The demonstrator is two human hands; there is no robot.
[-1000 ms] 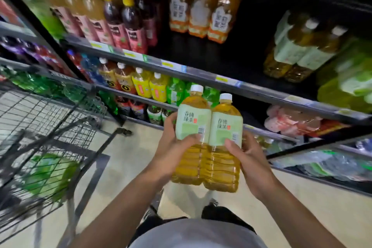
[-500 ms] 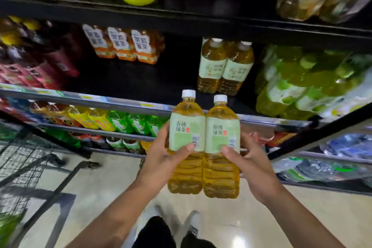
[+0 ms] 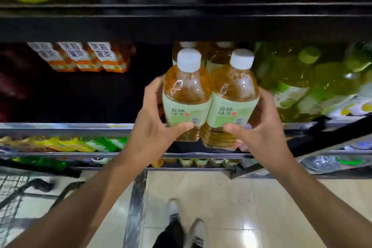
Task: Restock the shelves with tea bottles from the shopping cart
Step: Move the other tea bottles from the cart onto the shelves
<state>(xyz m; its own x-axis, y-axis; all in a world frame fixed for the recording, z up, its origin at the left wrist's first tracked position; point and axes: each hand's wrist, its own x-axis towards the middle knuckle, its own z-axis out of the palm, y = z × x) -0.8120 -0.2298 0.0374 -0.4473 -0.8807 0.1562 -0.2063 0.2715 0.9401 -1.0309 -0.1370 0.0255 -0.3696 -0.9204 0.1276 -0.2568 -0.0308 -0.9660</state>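
Two amber tea bottles with white caps and pale green labels are pressed side by side. My left hand (image 3: pixel 153 127) grips the left tea bottle (image 3: pixel 186 94); my right hand (image 3: pixel 259 127) grips the right tea bottle (image 3: pixel 233 98). Both bottles are upright, held just above the silver front edge of the middle shelf (image 3: pixel 66 128), in front of its dark gap. Two matching bottles (image 3: pixel 217 54) stand right behind them at the back of that shelf. The shopping cart (image 3: pixel 14 195) shows only as wire mesh at the lower left.
Orange-labelled bottles (image 3: pixel 80 58) stand left of the gap, green bottles (image 3: pixel 314 78) to its right. The black shelf above (image 3: pixel 181 22) hangs low over the bottle caps. Lower shelves hold small colourful bottles (image 3: pixel 66 144). My feet (image 3: pixel 185 227) stand on the tiled floor.
Both hands have lifted the two bottles up and forward towards the middle shelf. The view has tilted closer to the shelf, and the cart has slid further to the lower left.
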